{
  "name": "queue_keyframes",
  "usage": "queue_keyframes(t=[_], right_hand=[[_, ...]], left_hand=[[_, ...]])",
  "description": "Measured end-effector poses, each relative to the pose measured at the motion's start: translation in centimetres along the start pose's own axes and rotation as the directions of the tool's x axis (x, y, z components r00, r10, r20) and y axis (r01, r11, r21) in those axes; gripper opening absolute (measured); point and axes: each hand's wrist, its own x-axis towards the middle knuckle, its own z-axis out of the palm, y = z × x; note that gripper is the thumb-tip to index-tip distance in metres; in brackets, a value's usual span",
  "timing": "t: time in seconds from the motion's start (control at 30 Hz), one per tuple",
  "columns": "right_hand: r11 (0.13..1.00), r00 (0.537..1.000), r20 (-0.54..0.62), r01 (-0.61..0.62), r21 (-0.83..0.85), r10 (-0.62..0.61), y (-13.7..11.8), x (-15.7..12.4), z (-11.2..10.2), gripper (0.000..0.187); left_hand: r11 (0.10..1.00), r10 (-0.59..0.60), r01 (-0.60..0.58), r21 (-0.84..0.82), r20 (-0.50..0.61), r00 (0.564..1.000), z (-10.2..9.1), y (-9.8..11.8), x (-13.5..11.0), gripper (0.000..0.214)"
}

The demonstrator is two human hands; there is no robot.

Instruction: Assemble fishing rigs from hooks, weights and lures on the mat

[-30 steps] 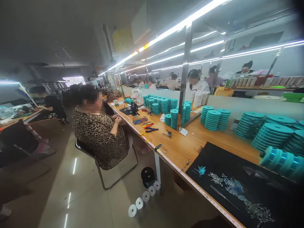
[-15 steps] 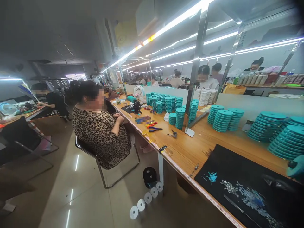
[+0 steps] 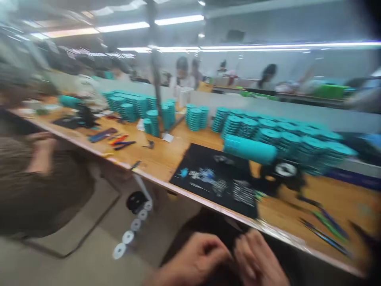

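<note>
My left hand (image 3: 198, 256) and my right hand (image 3: 257, 256) are close together low in the view, over my dark lap and in front of the table edge. Both have curled fingers, thumb and fingertips pinched. Whatever lies between them is too small and blurred to make out. Nearest on the table is a black mat (image 3: 184, 165) with small piles: teal pieces (image 3: 183, 172), bluish clear bits (image 3: 207, 175) and silvery metal parts (image 3: 243, 192). A thin metal tool (image 3: 199, 186) lies along its front.
Stacked teal spools (image 3: 269, 135) line the back. A teal cylinder on a black device (image 3: 285, 169) stands right of the mat, near slim tools (image 3: 326, 236). Pliers (image 3: 125, 145) lie leftward. A co-worker (image 3: 38, 190) sits at left. White spools (image 3: 127, 237) are on the floor.
My view has swung right and down, blurring the picture. Both my hands have come into view, and more of the mat, the spool stacks and the black device shows.
</note>
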Motion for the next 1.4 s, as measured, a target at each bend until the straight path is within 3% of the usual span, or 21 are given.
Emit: queue_keyframes(t=[0.03,0.1,0.13,0.17,0.23,0.33,0.4,0.57,0.63,0.73,0.83,0.9,1.0,1.07,1.13,1.4], right_hand=[[0.974,0.991,0.107,-0.101,0.204,0.080,-0.5,-0.3,-0.6,0.032],[0.843,0.959,0.249,-0.241,0.482,0.132,-1.2,-0.4,-0.8,0.036],[0.791,0.952,0.278,-0.265,0.552,0.125,-1.4,-0.2,-0.8,0.036],[0.756,0.949,0.293,-0.277,0.593,0.118,-1.4,-0.1,-0.6,0.036],[0.723,0.947,0.306,-0.279,0.632,0.098,-1.4,0.0,-0.5,0.035],[0.698,0.945,0.320,-0.277,0.660,0.072,-1.0,-0.3,-1.0,0.032],[0.689,0.947,0.314,-0.269,0.672,0.064,-0.8,-0.5,-1.6,0.030],[0.692,0.956,0.290,-0.245,0.679,0.055,0.3,-1.1,-2.7,0.029],[0.705,0.973,0.224,-0.196,0.682,0.054,0.7,-0.9,-3.0,0.030],[0.720,0.998,0.023,-0.059,0.692,0.060,1.2,0.3,-4.4,0.031],[0.749,0.976,-0.207,0.084,0.658,0.073,1.7,1.8,-6.9,0.029],[0.807,0.963,-0.254,0.082,0.585,0.086,2.3,2.1,-8.2,0.027],[0.891,0.993,-0.042,-0.078,0.447,0.108,3.2,0.9,-8.4,0.027],[0.905,0.981,0.145,-0.174,0.389,0.126,3.5,-0.4,-7.5,0.027],[0.892,0.959,0.256,-0.217,0.396,0.120,3.3,-1.3,-6.5,0.029],[0.847,0.950,0.290,-0.243,0.473,0.111,2.3,-1.5,-5.7,0.027]], left_hand=[[0.963,0.152,-0.118,0.241,-0.128,0.980,-0.8,-0.1,0.1,0.019],[0.777,0.452,-0.218,0.590,-0.283,0.846,-2.6,-0.1,0.3,0.020],[0.704,0.531,-0.217,0.676,-0.298,0.794,-3.2,0.0,0.4,0.019],[0.660,0.561,-0.234,0.714,-0.261,0.786,-3.5,0.3,0.4,0.016],[0.636,0.546,-0.281,0.719,-0.162,0.822,-2.8,0.7,0.3,0.013],[0.676,0.435,-0.311,0.668,-0.021,0.900,0.3,1.0,0.6,0.014],[0.702,0.368,-0.311,0.641,0.047,0.928,2.4,0.9,1.1,0.014],[0.824,0.274,-0.264,0.501,0.054,0.960,4.9,-0.1,2.8,0.029],[0.905,0.218,-0.216,0.366,0.037,0.975,5.0,-1.0,3.5,0.036],[0.977,0.133,-0.131,0.167,0.000,0.991,4.9,-2.9,4.4,0.042],[0.999,0.009,-0.009,-0.050,-0.002,1.000,4.7,-4.6,4.9,0.040],[0.978,-0.032,0.037,-0.208,0.029,0.999,4.7,-5.1,4.9,0.037],[0.932,-0.024,0.049,-0.360,0.072,0.997,5.2,-5.0,4.9,0.034],[0.919,-0.023,0.057,-0.390,0.091,0.996,5.6,-4.8,4.9,0.033],[0.925,-0.027,0.060,-0.375,0.091,0.995,5.8,-4.7,4.8,0.034],[0.962,-0.026,0.047,-0.269,0.084,0.996,5.5,-5.2,4.3,0.036]])
